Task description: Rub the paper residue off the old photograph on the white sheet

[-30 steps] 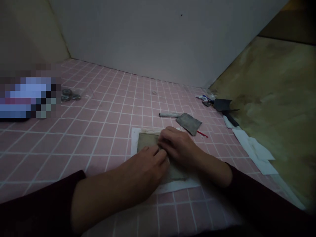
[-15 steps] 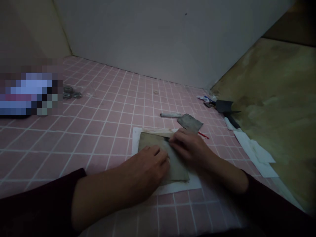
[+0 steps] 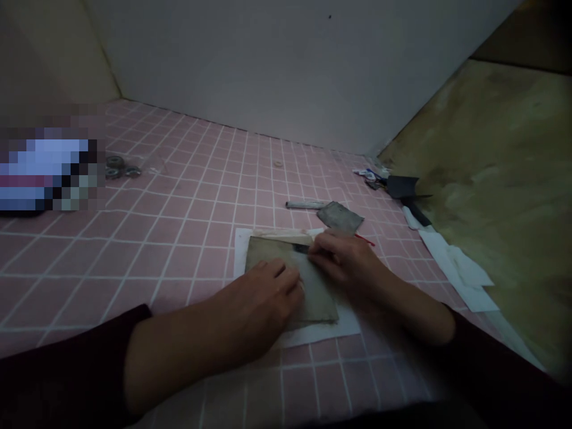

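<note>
A flat grey-green square sheet [image 3: 315, 298] lies on a larger white paper [image 3: 344, 336] in front of me. My left hand [image 3: 272, 298] rests on the sheet's left part with fingers bent and pressed down on it; the fingertips are partly hidden. At the sheet's far edge, my right hand [image 3: 342, 256] has thumb and forefinger closed at the end of a small dark strip [image 3: 300, 247]. The strip lies along that edge, left of the fingertips. Its right end is covered by the fingers. A pale strip [image 3: 281, 238] shows just behind the sheet.
Beyond my right hand lie a smaller grey piece [image 3: 342, 217], a thin tube [image 3: 304, 205] and a red stick [image 3: 365, 240]. Rightward are a black-handled tool [image 3: 404, 187] and white papers [image 3: 460, 268]. Small rolls [image 3: 117, 167] stand far left on the pink checked cloth [image 3: 192, 238].
My right fingertips have shifted slightly right along the sheet's far edge, so more of the dark strip shows. My left hand stays on the sheet. The whole view has shifted a little.
</note>
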Motion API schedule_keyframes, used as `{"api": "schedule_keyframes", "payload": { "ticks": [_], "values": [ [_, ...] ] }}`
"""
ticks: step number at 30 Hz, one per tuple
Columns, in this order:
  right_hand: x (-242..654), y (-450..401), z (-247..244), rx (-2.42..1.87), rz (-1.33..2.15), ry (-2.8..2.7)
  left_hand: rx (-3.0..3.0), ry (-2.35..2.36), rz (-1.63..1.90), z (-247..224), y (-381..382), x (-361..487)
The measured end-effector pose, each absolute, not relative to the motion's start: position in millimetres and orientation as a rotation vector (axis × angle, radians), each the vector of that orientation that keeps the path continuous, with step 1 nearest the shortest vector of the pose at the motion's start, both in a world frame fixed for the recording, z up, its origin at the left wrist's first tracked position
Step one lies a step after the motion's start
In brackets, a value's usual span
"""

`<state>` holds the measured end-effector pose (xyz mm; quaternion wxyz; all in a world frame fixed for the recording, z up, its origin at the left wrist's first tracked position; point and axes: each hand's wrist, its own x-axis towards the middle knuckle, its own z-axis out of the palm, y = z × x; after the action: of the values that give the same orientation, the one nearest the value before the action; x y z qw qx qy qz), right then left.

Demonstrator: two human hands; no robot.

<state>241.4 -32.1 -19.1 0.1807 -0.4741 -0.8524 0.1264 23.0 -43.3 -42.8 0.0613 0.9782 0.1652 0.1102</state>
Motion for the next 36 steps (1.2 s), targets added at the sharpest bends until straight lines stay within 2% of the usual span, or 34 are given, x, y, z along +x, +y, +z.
{"api": "schedule_keyframes", "payload": {
  "ticks": [17,22,30,36],
  "values": [
    [217.3,-28.7,-22.2,-1.256,0.398,-2.487,2.977,0.530,0.419,-46.5,-42.5,22.3],
    [237.8,-32.9,-24.6,-1.280,0.369,-2.397,2.976,0.483,0.354,-44.3,-42.5,22.5],
    [220.9,-25.3,-25.6,-1.216,0.425,-2.411,2.971,0.546,0.336,-47.0,-43.2,22.7],
    [240.7,-30.2,-20.7,-1.331,0.374,-2.388,2.946,0.509,0.325,-43.2,-43.2,22.6]
  ]
}}
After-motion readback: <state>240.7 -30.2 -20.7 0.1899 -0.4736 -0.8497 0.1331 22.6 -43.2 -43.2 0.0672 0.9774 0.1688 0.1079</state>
